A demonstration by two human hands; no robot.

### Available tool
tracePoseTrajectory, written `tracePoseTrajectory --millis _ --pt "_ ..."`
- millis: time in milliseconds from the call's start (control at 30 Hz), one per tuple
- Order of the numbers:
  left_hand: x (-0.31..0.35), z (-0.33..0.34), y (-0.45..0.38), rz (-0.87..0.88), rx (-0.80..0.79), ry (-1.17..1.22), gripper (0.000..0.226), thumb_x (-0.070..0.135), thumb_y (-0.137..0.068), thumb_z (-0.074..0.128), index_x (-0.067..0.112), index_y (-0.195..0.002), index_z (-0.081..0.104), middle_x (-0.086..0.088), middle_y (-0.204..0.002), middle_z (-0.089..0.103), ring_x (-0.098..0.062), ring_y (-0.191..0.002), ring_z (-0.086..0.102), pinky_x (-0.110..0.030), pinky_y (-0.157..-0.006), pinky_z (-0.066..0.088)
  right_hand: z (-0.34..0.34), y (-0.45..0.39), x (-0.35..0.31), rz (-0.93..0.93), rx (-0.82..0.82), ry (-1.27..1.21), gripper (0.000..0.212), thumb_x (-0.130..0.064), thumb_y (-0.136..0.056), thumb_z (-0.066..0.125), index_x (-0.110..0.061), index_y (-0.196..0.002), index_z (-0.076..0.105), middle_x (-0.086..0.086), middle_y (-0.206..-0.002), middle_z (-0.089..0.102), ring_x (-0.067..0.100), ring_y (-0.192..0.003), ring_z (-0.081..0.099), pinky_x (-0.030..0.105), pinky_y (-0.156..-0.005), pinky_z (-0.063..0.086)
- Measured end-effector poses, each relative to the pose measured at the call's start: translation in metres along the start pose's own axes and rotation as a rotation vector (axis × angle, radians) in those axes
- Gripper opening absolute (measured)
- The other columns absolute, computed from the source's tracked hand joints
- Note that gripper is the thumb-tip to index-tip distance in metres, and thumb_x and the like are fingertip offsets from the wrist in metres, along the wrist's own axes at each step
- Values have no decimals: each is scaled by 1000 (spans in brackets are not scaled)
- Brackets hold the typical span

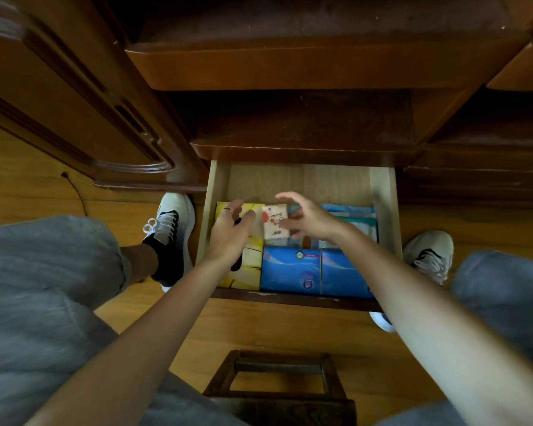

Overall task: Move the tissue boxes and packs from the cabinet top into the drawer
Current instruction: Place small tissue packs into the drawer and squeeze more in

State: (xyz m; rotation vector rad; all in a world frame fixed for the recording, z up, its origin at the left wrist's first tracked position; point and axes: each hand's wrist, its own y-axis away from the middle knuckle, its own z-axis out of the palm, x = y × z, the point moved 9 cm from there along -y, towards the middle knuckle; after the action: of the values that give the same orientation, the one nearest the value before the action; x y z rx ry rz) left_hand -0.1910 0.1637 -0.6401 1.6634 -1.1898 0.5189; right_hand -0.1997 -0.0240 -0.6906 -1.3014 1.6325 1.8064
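Wooden cabinet drawer (220, 186) stands open, holding yellow tissue box (250, 269) and blue tissue packs (317, 273). Left hand (230, 232) and right hand (308, 218), fingers spread, hover beside small pink pack (274, 222).

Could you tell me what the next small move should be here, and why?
Probably draw both hands back out of the drawer. The small pale pack already lies inside between the yellow box and the blue packs, and the left hand and right hand are open, gripping nothing.
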Motion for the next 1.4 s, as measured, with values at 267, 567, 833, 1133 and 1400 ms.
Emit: tracePoseTrajectory --millis 267,567,833,1133,1400 --pt "-39 12 -5 131 -206 -615 45 28 -97 60 21 -141 57 -5 -155 43 -26 -142 37 -32 -109 34 6 -20 28 106 186 234 35 -12 -92 73 -20 -124 60 5 -117 68 20 -99 70 38 -77 63" --pt "-35 19 1 212 -242 -734 52 33 -95 60 24 -146 49 -6 -157 38 -26 -147 21 -42 -116 27 8 -34 4 37 134 784 38 -40 -87 77 -25 -118 61 -1 -118 60 19 -100 58 39 -84 50" --pt "-34 17 2 254 -195 -752 50 33 -94 63 26 -142 50 -2 -149 47 -24 -144 25 -41 -112 34 25 -42 7 48 236 942 42 -35 -85 79 -17 -111 52 7 -99 67 22 -79 59 36 -63 44" --pt "-41 20 0 223 -224 -794 52 36 -92 63 28 -139 45 -4 -142 57 -26 -145 21 -46 -105 41 25 -47 10 97 233 1058 36 -36 -90 73 -17 -113 55 7 -102 69 28 -92 66 37 -65 43" --pt "-22 16 2 198 -293 -771 52 35 -96 59 21 -145 48 -6 -152 43 -29 -143 31 -44 -115 34 14 -18 -10 125 100 773 47 -46 -100 53 -25 -142 52 5 -129 61 22 -100 60 35 -81 50"
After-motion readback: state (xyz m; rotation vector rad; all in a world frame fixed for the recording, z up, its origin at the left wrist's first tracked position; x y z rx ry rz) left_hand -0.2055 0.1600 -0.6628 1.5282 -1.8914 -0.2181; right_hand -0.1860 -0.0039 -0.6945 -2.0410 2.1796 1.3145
